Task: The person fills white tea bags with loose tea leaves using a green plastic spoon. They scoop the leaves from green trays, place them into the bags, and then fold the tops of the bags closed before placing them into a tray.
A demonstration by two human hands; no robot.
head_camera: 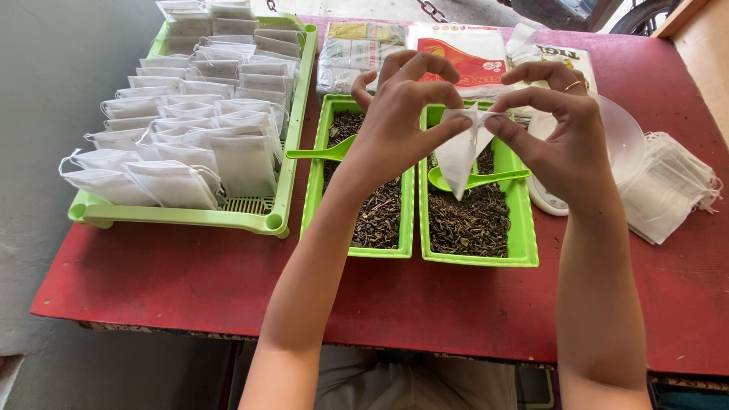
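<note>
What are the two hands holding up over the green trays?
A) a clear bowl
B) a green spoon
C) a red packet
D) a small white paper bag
D: the left hand and the right hand pinch the top of a small white bag between them, above the green tray of dark loose tea, while the green spoon lies in the tray untouched.
</note>
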